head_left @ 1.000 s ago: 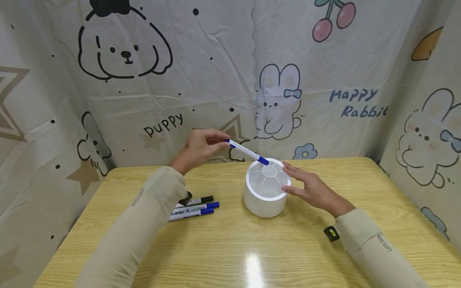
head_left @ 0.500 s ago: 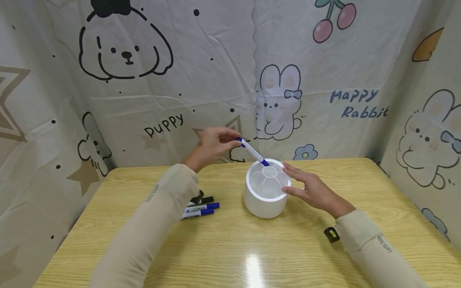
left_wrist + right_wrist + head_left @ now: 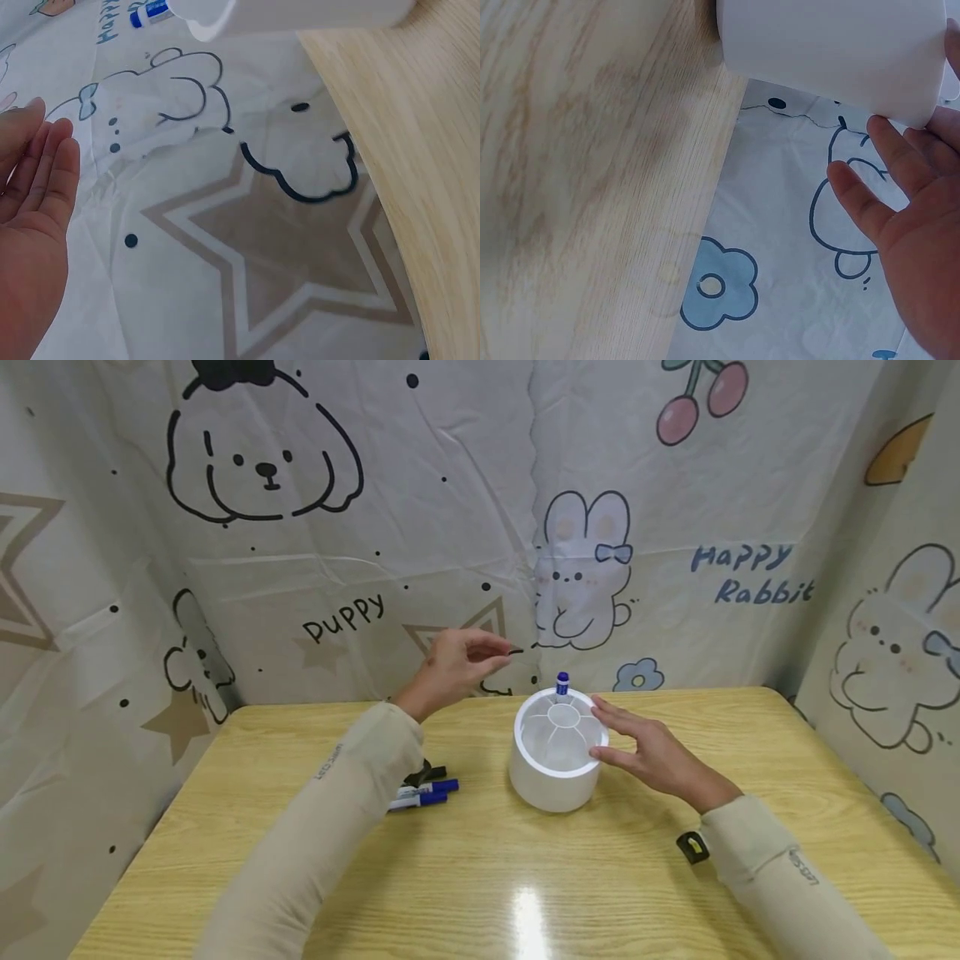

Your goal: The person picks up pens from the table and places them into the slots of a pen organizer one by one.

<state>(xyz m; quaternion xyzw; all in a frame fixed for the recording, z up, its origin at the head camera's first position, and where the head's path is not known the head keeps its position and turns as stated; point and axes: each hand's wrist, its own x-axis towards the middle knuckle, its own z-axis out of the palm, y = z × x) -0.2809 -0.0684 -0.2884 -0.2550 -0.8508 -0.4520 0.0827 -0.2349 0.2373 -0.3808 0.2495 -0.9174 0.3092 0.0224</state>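
Note:
A round white pen holder [image 3: 551,785] with divided compartments stands on the table. One blue-capped marker [image 3: 562,683] is upright in its rear compartment, its blue end above the rim. My left hand [image 3: 457,662] hovers left of that marker, thumb and fingers close together with nothing between them. My right hand [image 3: 645,747] touches the holder's right side, thumb and fingers spread along the rim. In the right wrist view, extended fingers [image 3: 904,157] reach to the white wall of the holder. Several markers [image 3: 431,788] lie left of the holder, partly hidden by my left sleeve.
The wooden table [image 3: 465,877] ends at a patterned cloth backdrop [image 3: 450,527] just behind the holder. A black wrist device [image 3: 692,847] sits by my right cuff.
My left hand moved right with a blue marker and let go of it. The marker has gone from slanting over the rim to upright in the holder. The right hand stayed put.

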